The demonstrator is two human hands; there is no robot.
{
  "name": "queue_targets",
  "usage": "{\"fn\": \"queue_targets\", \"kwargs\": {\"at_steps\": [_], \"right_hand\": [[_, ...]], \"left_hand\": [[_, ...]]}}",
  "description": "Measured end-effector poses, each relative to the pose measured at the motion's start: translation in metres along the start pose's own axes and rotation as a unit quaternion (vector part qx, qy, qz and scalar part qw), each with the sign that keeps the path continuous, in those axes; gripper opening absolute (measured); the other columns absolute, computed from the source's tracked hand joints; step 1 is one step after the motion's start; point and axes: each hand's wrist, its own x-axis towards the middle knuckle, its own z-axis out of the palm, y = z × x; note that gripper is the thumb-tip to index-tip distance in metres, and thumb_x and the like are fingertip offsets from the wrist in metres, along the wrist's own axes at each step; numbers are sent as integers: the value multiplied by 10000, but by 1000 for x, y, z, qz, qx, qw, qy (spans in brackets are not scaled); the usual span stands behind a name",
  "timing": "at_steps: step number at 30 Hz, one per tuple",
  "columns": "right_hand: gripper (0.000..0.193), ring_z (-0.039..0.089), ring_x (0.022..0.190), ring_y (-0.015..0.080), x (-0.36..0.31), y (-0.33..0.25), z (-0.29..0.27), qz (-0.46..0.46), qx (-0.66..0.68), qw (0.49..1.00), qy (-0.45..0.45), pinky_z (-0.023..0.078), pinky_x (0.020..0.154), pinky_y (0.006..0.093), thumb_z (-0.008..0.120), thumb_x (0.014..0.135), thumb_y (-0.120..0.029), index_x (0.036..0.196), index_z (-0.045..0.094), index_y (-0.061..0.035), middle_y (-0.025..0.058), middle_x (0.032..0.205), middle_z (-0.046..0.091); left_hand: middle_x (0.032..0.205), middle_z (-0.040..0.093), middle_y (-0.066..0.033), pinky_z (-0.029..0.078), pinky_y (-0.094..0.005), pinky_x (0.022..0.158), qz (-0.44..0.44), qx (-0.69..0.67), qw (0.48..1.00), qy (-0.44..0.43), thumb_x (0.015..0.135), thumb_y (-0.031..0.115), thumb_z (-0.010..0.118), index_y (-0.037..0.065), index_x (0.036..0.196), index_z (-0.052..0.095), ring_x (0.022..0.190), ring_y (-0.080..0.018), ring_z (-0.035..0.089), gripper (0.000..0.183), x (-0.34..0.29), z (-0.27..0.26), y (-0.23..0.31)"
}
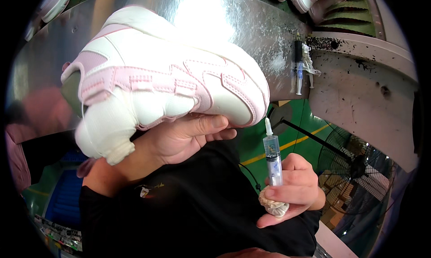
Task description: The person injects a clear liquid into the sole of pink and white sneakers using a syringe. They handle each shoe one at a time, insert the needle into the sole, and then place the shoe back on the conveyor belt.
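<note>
My left hand [188, 134] grips a white and pink sneaker [157, 89] from below, its thumb lying along the side. The shoe is turned on its side, with its rounded end to the right and a thin white string across its left part. My right hand [294, 186] is closed around a clear syringe [272, 161], held upright with its white tip up. A pale crumpled wad [274, 203] covers the syringe's lower end. The tip points at the shoe's right end, very close to its edge; I cannot tell whether they touch.
A shiny metal worktop [242, 29] lies beyond the shoe. At its right end are another syringe [299, 69] and a crumpled white scrap [309, 60]. More sneakers [305, 0] stand at the far right. A black fan [357, 166] is at right, above boxes and green floor.
</note>
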Motion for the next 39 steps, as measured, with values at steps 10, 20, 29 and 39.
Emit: {"fn": "queue_targets", "kwargs": {"at_steps": [10,20,29,39], "right_hand": [[317,275,499,97,2,23,43,-110,-153,975,117,202,439,226,802,671,-298,891,655,-123,-60,682,600],[302,281,480,101,-2,30,53,-121,-193,968,109,231,427,220,796,663,-283,886,661,-130,-61,646,536],[339,306,478,102,-6,30,44,-131,-173,970,112,233,424,225,812,652,-312,888,662,-120,-61,624,531],[595,436,677,223,0,117,33,-3,-99,975,197,360,607,330,794,652,-384,1070,574,-22,52,845,613]], "left_hand": [[1096,637,-61,540,-283,787,-13,12,1000,-2,856,248,674,83,1165,584,1009,-169,619,362,8,17,9],[1112,628,-62,533,-286,796,26,23,999,14,881,288,642,80,1181,564,1012,-164,618,374,12,25,5],[1130,620,-83,540,-296,774,23,8,1000,12,874,220,650,57,1204,542,1014,-182,618,384,20,22,1],[1317,476,-157,361,-377,1046,134,91,959,232,709,173,708,-41,1369,306,1205,-268,490,802,-124,1,38]]}}
